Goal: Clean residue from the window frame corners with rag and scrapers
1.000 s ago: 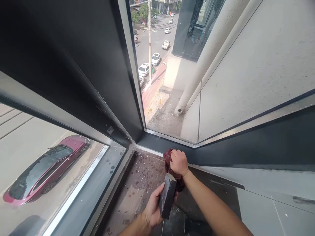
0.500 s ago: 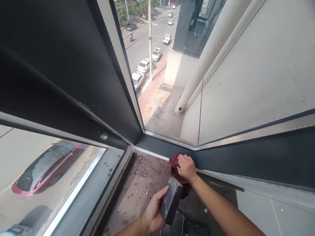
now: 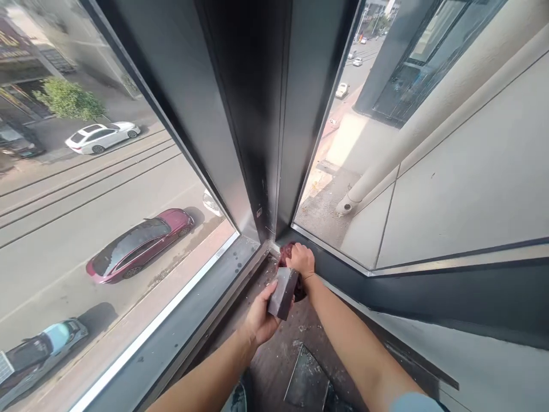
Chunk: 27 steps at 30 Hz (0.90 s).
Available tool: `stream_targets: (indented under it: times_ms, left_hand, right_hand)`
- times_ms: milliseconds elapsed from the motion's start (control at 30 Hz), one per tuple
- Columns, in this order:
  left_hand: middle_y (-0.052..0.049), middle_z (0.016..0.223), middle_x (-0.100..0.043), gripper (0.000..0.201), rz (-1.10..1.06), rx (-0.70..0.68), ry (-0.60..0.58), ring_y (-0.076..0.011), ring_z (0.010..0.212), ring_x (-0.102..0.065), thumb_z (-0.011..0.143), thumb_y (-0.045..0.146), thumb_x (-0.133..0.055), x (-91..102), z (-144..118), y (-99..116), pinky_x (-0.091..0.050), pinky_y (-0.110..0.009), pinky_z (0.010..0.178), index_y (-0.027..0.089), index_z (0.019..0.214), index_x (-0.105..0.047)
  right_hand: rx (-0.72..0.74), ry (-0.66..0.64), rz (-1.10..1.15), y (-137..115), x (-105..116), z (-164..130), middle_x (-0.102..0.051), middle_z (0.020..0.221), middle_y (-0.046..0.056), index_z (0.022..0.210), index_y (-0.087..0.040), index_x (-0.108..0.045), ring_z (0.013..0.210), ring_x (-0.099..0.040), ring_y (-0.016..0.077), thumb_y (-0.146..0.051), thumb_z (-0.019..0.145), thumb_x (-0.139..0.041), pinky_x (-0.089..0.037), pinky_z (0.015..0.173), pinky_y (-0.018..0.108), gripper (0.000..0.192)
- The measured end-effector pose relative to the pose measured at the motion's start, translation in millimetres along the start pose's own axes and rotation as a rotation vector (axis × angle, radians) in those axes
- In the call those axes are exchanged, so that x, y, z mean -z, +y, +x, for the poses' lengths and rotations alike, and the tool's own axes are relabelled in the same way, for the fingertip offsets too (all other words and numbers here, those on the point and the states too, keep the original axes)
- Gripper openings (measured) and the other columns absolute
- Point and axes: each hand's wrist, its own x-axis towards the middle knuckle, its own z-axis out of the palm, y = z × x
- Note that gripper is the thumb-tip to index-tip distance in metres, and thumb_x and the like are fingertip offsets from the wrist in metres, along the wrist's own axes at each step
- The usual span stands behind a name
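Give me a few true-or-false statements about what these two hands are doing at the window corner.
1. The right hand presses a dark red cloth into the corner of the sill. True.
2. The left hand is empty. False: it holds a dark flat block.
3. A maroon car shows through the left pane. True.
4. The cloth is bright blue. False: it is dark red.
5. The two hands are far apart. False: they are close together at the corner.

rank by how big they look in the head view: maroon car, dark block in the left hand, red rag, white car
1. maroon car
2. white car
3. dark block
4. red rag, mostly hidden under the right hand, so unsure
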Motion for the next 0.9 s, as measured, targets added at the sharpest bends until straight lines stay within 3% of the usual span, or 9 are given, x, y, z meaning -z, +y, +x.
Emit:
stream_targets:
  times_ms: [100,167,333,433,567,667,800,833,900]
  left_hand:
    - [-0.015,0.079,-0.066,0.025,0.023,0.122,-0.037,-0.0219,0.065,-0.063,0.077,0.02,-0.062,-6.8,2.7,-35.6,-0.053,-0.029,0.058,0.001,0.094,-0.059]
    - [-0.015,0.077,-0.066,0.023,-0.005,0.129,-0.061,-0.0211,0.063,-0.063,0.076,0.017,-0.063,-11.0,7.5,-46.0,-0.053,-0.028,0.057,0.0,0.091,-0.06]
    - [-0.006,0.087,-0.067,0.016,-0.148,-0.09,-0.081,-0.0159,0.076,-0.064,0.083,0.023,-0.057,-4.8,13.8,-15.2,-0.053,-0.023,0.069,0.011,0.093,-0.06]
    - [-0.009,0.088,-0.067,0.022,-0.129,-0.065,-0.131,-0.0184,0.076,-0.064,0.083,0.025,-0.056,4.1,8.1,-7.0,-0.053,-0.027,0.07,0.008,0.096,-0.06]
    - [-0.012,0.084,-0.067,0.024,-0.105,0.004,-0.21,-0.0197,0.072,-0.064,0.081,0.025,-0.059,15.2,1.3,-24.5,-0.051,-0.027,0.066,0.005,0.094,-0.06]
    - [-0.01,0.085,-0.067,0.025,-0.158,0.021,-0.271,-0.0195,0.073,-0.063,0.083,0.032,-0.057,30.7,-10.0,-29.9,-0.051,-0.028,0.067,0.01,0.094,-0.061]
    - [-0.01,0.082,-0.066,0.036,-0.22,0.063,-0.377,-0.0206,0.07,-0.063,0.083,0.045,-0.052,65.3,-42.2,-22.9,-0.051,-0.031,0.068,0.012,0.094,-0.063]
    - [-0.009,0.08,-0.066,0.035,-0.245,0.063,-0.396,-0.0208,0.068,-0.063,0.083,0.045,-0.054,73.3,-51.5,-22.4,-0.051,-0.031,0.065,0.013,0.094,-0.063]
    - [-0.009,0.075,-0.066,0.034,-0.256,0.142,-0.362,-0.0216,0.064,-0.062,0.081,0.043,-0.056,84.3,-68.8,-24.8,-0.051,-0.031,0.06,0.013,0.094,-0.065]
  right_hand:
    - [-0.039,0.002,-0.049,27.8,6.2,-24.7,-0.055,0.077,0.009,0.071,-0.015,-0.056,0.073,-0.047,0.0191,-0.029,0.07,-0.051,-0.03,0.062,0.03,0.016]
    - [-0.046,-0.035,-0.019,21.7,10.5,-14.5,-0.057,0.079,0.009,0.072,-0.014,-0.057,0.075,-0.048,0.0196,-0.028,0.07,-0.052,-0.032,0.064,0.03,0.015]
    - [-0.139,-0.081,0.129,-23.9,20.2,28.4,-0.058,0.091,0.011,0.081,-0.013,-0.058,0.082,-0.05,0.0197,-0.026,0.073,-0.052,-0.034,0.068,0.028,0.017]
    - [-0.265,-0.109,0.246,-6.5,37.9,8.3,-0.059,0.086,0.01,0.075,-0.014,-0.057,0.079,-0.052,0.0189,-0.028,0.072,-0.055,-0.035,0.067,0.027,0.014]
    - [-0.485,-0.166,0.475,14.6,68.1,-41.5,-0.062,0.079,0.007,0.074,-0.015,-0.059,0.072,-0.056,0.0191,-0.03,0.072,-0.054,-0.039,0.063,0.027,0.015]
    - [-0.468,-0.306,0.751,-15.4,95.2,-72.2,-0.064,0.071,0.005,0.081,-0.015,-0.062,0.064,-0.058,0.0175,-0.037,0.077,-0.051,-0.043,0.058,0.026,0.025]
    - [-0.541,-0.634,1.542,-72.1,137.5,-104.2,-0.068,0.079,0.008,0.096,-0.012,-0.062,0.064,-0.062,0.0174,-0.043,0.078,-0.051,-0.048,0.061,0.027,0.038]
    - [-0.538,-0.653,1.581,-81.6,145.8,-109.9,-0.068,0.078,0.008,0.096,-0.011,-0.063,0.064,-0.062,0.0171,-0.044,0.08,-0.049,-0.048,0.061,0.027,0.039]
    - [-0.46,-0.575,1.429,-92.2,154.3,-118.4,-0.067,0.072,0.007,0.089,-0.01,-0.066,0.065,-0.062,0.0161,-0.047,0.085,-0.038,-0.049,0.06,0.025,0.047]
